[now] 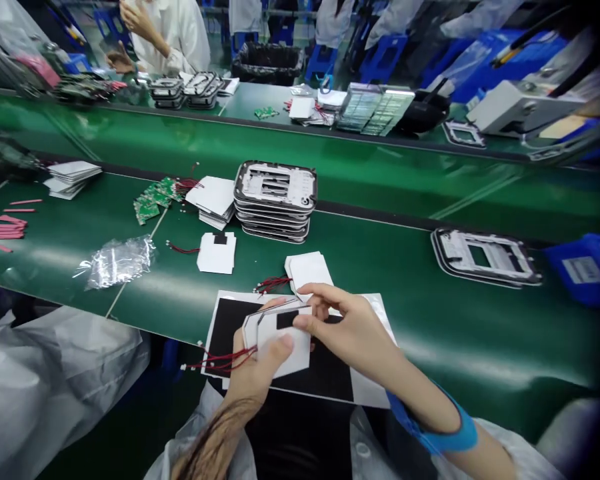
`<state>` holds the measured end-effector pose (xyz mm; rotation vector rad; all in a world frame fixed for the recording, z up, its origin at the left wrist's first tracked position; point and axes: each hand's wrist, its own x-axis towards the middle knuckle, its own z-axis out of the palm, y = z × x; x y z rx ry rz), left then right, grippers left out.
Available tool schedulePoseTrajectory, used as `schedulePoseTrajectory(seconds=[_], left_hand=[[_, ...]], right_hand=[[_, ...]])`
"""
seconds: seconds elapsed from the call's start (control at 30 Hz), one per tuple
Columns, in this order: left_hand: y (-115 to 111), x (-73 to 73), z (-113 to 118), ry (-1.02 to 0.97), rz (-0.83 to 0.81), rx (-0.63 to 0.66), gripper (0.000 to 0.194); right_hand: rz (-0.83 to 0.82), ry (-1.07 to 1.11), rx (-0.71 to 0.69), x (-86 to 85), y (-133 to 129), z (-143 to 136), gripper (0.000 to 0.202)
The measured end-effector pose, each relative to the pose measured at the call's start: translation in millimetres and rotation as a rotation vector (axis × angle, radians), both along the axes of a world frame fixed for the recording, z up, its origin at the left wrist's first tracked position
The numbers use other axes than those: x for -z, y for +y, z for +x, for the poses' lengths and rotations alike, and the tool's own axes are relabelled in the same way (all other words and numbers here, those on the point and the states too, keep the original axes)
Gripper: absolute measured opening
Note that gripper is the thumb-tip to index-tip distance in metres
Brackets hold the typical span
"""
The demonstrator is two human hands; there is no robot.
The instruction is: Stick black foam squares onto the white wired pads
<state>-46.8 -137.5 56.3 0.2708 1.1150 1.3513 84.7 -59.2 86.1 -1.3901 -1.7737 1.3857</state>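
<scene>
My left hand (260,360) is wrapped round a small stack of white flat packs (285,353), its thumb across the front. Red wires (225,360) with white connectors hang from the stack's left side. A black patch (286,319) shows near the top edge of the front pack. My right hand (335,317) pinches that upper right edge between thumb and fingers. Below both hands lies a black sheet (330,373) with a white border. Just behind them rest more white packs (313,268) with red wires. A single pack (217,257) lies further left.
Stacked frames (275,200) stand at the back centre, beside white packs (213,197) and green circuit boards (155,199). A plastic bag (120,262) and pink strips (5,230) lie left. More frames (485,257) and a blue bag (587,267) are right. A person (173,33) sits across.
</scene>
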Motion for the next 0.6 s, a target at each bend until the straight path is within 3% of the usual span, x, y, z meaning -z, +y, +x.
schedulePoseTrajectory(seconds=[0.13, 0.3, 0.4, 0.5, 0.6], left_hand=[[5.4, 4.8, -24.7, -0.08, 0.027, -0.117, 0.068], [7.5, 5.4, -52.3, -0.196, -0.021, -0.166, 0.065], [5.1, 4.0, -63.3, -0.235, -0.045, -0.157, 0.056], [2.4, 1.9, -72.3, -0.289, 0.001, -0.229, 0.057], [1.3, -0.2, -80.2, -0.369, 0.011, -0.255, 0.056]], right_hand=[[0.076, -0.075, -0.056, -1.8, 24.0, -21.5, 0.02], [-0.178, 0.06, -0.24, -5.6, 77.0, -64.1, 0.033], [-0.187, 0.068, -0.361, 2.1, 99.2, -97.1, 0.037], [-0.18, 0.044, -0.468, 14.2, 98.1, -121.3, 0.036], [-0.105, -0.011, -0.494, 19.3, 80.4, -126.7, 0.035]])
